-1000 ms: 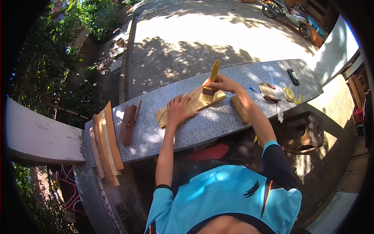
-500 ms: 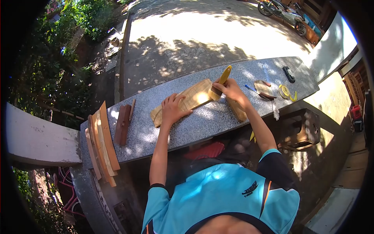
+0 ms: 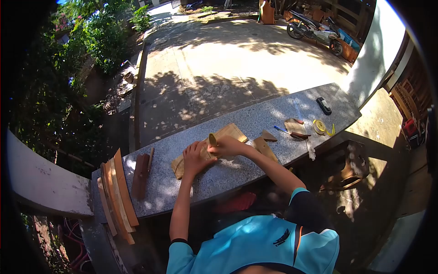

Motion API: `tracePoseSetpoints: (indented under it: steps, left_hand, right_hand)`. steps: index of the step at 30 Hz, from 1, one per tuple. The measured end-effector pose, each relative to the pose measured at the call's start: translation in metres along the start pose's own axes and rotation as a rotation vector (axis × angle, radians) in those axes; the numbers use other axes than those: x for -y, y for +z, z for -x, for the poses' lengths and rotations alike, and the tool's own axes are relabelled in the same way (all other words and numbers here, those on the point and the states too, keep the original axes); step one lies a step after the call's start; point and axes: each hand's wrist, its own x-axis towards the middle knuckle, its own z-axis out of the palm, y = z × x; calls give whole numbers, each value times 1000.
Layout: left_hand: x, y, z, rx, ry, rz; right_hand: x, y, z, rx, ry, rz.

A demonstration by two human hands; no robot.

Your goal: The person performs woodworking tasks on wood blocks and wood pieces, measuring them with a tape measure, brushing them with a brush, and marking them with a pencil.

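A pale wooden board [image 3: 233,131] lies at a slant on the speckled stone counter [image 3: 205,192]. My left hand [image 3: 194,158] rests on the board's left part with its fingers spread and thumb apart. My right hand [image 3: 228,146] is closed round a paintbrush [image 3: 212,139] with a yellow handle, right beside my left hand over the middle of the board. The handle points up; the bristles are hidden behind my hands. Just right of the board lie a short wood block [image 3: 264,150] and a small wedge-shaped offcut [image 3: 268,135].
Curved wooden strips [image 3: 119,192] overhang the counter's left end, near a dark brown wood piece [image 3: 140,176]. Toward the right end lie a blue pen [image 3: 280,129], a yellow tape roll [image 3: 319,126] and a black tool [image 3: 324,105]. A crate [image 3: 349,166] stands below the counter.
My right hand has moved the paintbrush left along the board, from its right end to beside my left hand. The camera view has tilted up, so everything sits lower.
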Motion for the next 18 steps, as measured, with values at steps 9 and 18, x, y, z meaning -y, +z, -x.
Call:
tracePoseSetpoints:
  steps: [9, 18]
  left_hand:
    - [-4, -1, 1, -31, -6, -70]
    - [1, -1, -2, -30, 13, -57]
  right_hand:
    - [12, -31, -4, 90, 56, -14]
    - [18, -26, 12, 15, 74, 242]
